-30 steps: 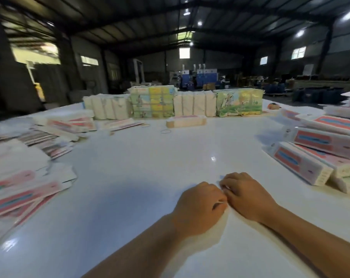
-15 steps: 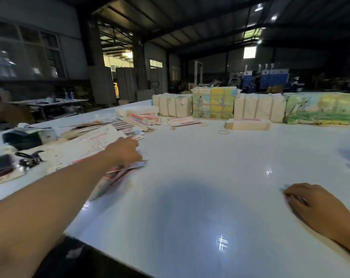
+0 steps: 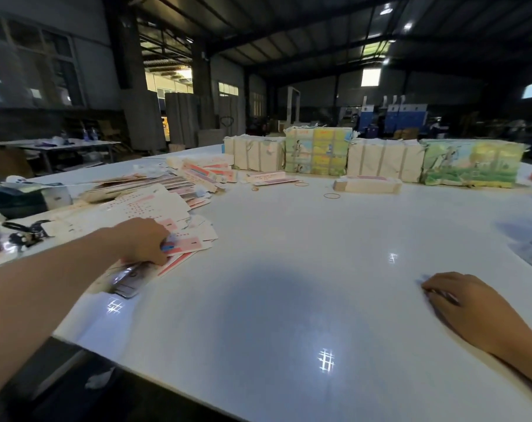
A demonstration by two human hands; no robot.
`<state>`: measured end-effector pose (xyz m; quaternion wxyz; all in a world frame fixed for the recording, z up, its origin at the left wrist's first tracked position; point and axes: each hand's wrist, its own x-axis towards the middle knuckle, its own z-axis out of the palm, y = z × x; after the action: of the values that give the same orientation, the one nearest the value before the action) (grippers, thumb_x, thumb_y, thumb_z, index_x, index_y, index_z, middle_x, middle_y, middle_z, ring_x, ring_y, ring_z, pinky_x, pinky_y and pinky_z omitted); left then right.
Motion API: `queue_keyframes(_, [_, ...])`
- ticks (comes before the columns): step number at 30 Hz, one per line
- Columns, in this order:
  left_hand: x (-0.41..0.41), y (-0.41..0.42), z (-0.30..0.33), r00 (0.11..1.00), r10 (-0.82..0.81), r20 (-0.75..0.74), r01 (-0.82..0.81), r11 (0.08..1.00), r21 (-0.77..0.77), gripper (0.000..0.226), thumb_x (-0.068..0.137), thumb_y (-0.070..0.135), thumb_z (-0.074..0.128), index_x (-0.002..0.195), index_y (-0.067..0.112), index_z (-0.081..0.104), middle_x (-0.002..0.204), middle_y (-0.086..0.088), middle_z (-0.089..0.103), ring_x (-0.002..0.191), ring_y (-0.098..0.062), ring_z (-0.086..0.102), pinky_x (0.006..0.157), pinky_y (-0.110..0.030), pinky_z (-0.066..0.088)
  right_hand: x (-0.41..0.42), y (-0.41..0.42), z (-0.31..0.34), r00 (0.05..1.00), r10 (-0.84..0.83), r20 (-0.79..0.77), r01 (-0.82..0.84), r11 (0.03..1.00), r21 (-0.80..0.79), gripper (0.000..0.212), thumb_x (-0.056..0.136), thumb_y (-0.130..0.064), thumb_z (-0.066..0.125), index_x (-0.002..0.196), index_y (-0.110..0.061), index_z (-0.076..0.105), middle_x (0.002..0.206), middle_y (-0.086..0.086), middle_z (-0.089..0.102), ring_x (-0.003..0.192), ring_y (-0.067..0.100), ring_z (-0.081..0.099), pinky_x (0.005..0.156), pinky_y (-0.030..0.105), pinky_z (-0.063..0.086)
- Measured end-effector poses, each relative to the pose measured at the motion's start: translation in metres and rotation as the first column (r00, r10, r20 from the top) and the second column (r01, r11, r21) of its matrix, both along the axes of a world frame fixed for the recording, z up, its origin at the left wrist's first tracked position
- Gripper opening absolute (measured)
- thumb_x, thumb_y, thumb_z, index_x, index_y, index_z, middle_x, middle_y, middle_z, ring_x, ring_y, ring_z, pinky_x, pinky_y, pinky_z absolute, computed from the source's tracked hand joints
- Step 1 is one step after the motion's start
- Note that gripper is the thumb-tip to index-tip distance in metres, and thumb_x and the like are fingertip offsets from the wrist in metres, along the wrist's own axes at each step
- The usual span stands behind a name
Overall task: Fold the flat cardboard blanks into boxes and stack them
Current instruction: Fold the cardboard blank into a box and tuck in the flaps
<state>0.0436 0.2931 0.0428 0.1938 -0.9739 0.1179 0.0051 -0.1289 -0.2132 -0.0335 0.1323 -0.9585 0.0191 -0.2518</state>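
Your left hand [image 3: 142, 243] reaches to the left edge of the glossy white counter [image 3: 289, 269], where the loose heap of flat pink-and-white printed cardboard blanks [image 3: 155, 208] lies, and its fingers curl down onto the top sheet near the heap's front; whether they already pinch it you cannot tell, since the hand hides them. I judge you are picking one blank to draw into the open middle for folding. Your right hand [image 3: 465, 303] rests near the front right, fingers loosely bent on the surface and holding nothing, likely waiting to receive the sheet. Along the far edge stand strapped bundles of white and picture-printed packs [image 3: 377, 158], with one low white carton [image 3: 367, 184] and rubber bands [image 3: 332, 195] before them; none block your path. Dark scissors [image 3: 24, 231] lie just left of the heap.
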Motion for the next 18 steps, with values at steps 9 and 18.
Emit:
queue_keyframes(9, [-0.004,-0.044,0.016,0.935,0.061,0.350,-0.047,0.998,-0.047,0.024,0.093,0.034,0.045,0.116,0.033,0.054,0.090,0.006,0.056,0.082,-0.013,0.055,0.068,-0.029,0.049,-0.005,0.011,0.010,0.999,-0.007,-0.032,0.007,1.000,-0.015,0.026,0.094,-0.015,0.052,0.077,-0.004,0.069,0.083,0.010,0.066,0.082,0.031,0.058,0.072,0.035,0.044])
queue_keyframes(18, [-0.067,-0.255,0.021,0.891,-0.437,0.122,0.370,0.544,-0.753,0.059,0.087,0.012,0.053,0.137,0.042,0.042,0.117,0.003,0.060,0.081,-0.015,0.058,0.066,-0.031,0.050,-0.010,0.013,0.017,0.992,-0.062,-0.110,0.061,0.998,-0.011,0.027,0.093,-0.015,0.047,0.089,-0.001,0.069,0.099,0.016,0.066,0.090,0.034,0.057,0.076,0.031,0.041])
